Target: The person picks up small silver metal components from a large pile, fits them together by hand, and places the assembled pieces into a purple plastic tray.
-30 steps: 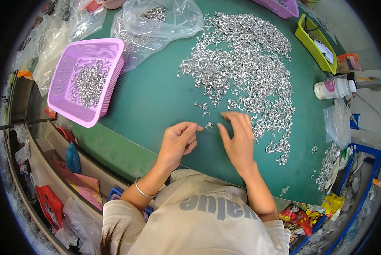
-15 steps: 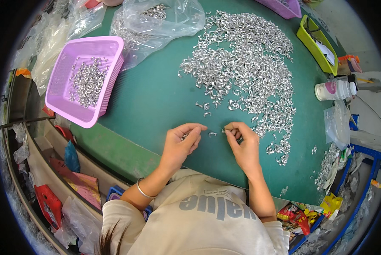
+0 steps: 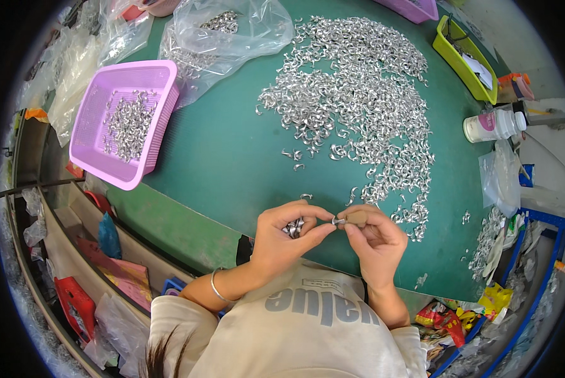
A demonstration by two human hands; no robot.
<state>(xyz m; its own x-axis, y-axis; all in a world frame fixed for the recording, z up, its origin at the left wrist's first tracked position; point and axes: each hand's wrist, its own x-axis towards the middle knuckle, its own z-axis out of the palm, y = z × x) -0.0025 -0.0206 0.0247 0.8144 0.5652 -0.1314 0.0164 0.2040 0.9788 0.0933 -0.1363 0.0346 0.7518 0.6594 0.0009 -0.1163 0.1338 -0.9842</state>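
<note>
Close to my body, my two hands meet at the fingertips over the near part of the table. My left hand is closed, with several small curved silver metal pieces in its palm. Between its thumb and forefinger it pinches one more silver piece. My right hand is closed on a small tan-brown block, whose end touches or nearly touches that pinched piece. Loose silver pieces lie just beyond my hands, and a wide pile of them spreads to the far right.
At the left stands a pink basket with silver pieces in it. Behind it lies a clear plastic bag of similar pieces. A green tray and a white bottle stand along the right side. The green table ends just before my body.
My hands have come together and nearer my body; before, they were apart over the table. The tan-brown block now shows in my right hand. The view has shifted slightly.
</note>
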